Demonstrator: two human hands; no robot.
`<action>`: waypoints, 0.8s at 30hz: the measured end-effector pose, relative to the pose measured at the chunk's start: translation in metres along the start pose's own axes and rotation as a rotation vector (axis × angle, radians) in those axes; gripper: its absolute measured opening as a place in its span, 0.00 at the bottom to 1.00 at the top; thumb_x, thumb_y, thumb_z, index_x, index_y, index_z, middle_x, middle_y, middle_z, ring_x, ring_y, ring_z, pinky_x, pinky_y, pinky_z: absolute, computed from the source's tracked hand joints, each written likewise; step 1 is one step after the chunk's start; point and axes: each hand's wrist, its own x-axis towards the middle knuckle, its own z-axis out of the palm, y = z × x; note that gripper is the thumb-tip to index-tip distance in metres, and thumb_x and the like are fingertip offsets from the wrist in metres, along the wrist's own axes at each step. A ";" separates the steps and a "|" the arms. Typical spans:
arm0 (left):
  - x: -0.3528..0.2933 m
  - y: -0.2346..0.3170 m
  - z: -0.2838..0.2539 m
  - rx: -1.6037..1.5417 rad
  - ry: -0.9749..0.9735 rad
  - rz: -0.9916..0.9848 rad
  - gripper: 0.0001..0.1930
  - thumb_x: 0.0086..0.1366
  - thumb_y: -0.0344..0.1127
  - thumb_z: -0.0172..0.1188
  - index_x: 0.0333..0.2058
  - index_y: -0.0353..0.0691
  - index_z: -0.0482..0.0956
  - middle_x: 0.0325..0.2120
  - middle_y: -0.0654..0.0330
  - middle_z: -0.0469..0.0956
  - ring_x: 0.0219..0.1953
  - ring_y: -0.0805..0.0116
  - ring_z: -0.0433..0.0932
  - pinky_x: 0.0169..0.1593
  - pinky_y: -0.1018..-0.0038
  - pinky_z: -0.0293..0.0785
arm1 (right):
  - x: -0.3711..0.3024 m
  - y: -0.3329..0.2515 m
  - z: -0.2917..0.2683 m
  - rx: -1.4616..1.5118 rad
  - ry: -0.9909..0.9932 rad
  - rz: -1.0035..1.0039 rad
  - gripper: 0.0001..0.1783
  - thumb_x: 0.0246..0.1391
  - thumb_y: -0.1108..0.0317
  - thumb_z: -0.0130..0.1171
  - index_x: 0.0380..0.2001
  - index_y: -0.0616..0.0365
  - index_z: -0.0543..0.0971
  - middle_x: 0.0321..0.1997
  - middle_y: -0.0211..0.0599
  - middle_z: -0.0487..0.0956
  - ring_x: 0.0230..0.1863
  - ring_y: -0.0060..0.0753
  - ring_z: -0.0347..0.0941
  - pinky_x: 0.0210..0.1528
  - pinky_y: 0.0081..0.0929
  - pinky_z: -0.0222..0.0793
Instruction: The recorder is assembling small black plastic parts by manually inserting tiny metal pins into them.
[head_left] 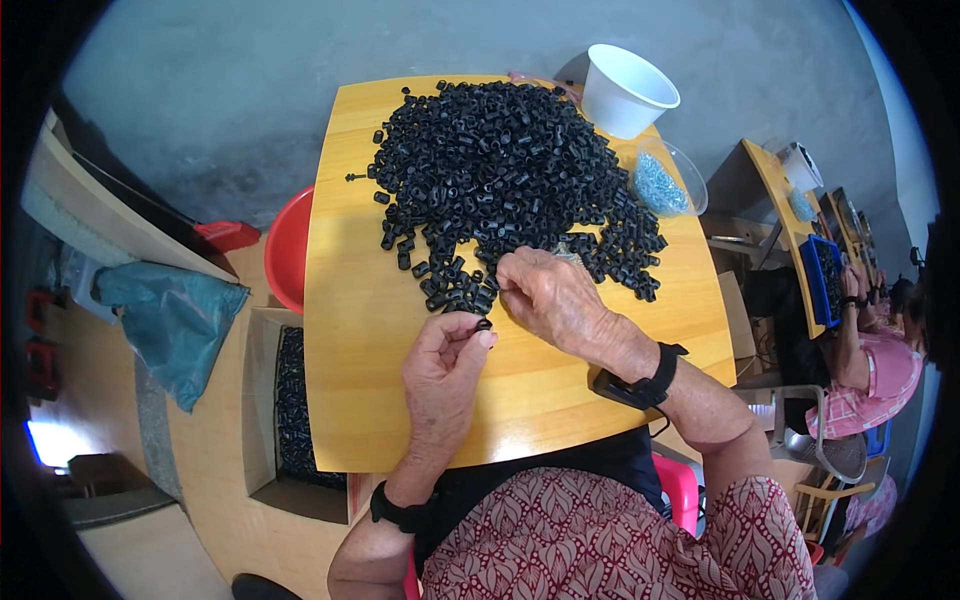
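Observation:
Heaped over the far half of the wooden table (400, 420) is a large pile of small black plastic parts (500, 150), ring-like or clip-like in shape. Between thumb and fingers of my left hand (442, 378), just in front of the pile's near edge, is one small black plastic part (484, 325). My right hand (555, 297) is beside it, fingers curled together above the near edge of the pile. Whatever those fingers hold is hidden. Behind its knuckles a small pale, glinting patch (566, 252) shows, too little to identify.
A white bucket (625, 95) and a clear bowl of silvery small pieces (662, 185) stand at the far right. Left of the table are a red basin (290, 250) and a cardboard box (262, 430) containing dark parts. Another person in pink (880, 375) works at right.

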 end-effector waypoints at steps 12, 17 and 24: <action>-0.003 0.003 0.003 -0.044 -0.036 0.005 0.11 0.65 0.21 0.61 0.46 0.31 0.78 0.41 0.63 0.79 0.44 0.76 0.77 0.53 0.79 0.73 | -0.013 -0.037 -0.029 0.568 0.067 0.023 0.07 0.53 0.80 0.61 0.28 0.60 0.72 0.24 0.33 0.69 0.24 0.28 0.68 0.27 0.28 0.67; -0.004 0.005 0.001 -0.030 -0.031 -0.005 0.11 0.65 0.21 0.61 0.46 0.31 0.78 0.42 0.63 0.79 0.45 0.76 0.77 0.53 0.79 0.73 | -0.020 -0.039 -0.029 0.524 -0.005 0.044 0.05 0.54 0.80 0.62 0.33 0.61 0.76 0.31 0.32 0.77 0.30 0.25 0.73 0.33 0.23 0.71; -0.004 0.000 0.000 -0.057 -0.020 0.053 0.11 0.66 0.23 0.61 0.47 0.31 0.78 0.40 0.63 0.80 0.43 0.78 0.78 0.49 0.81 0.75 | -0.022 -0.043 -0.028 0.540 0.055 -0.028 0.06 0.54 0.80 0.61 0.36 0.62 0.78 0.30 0.37 0.75 0.29 0.33 0.75 0.31 0.28 0.72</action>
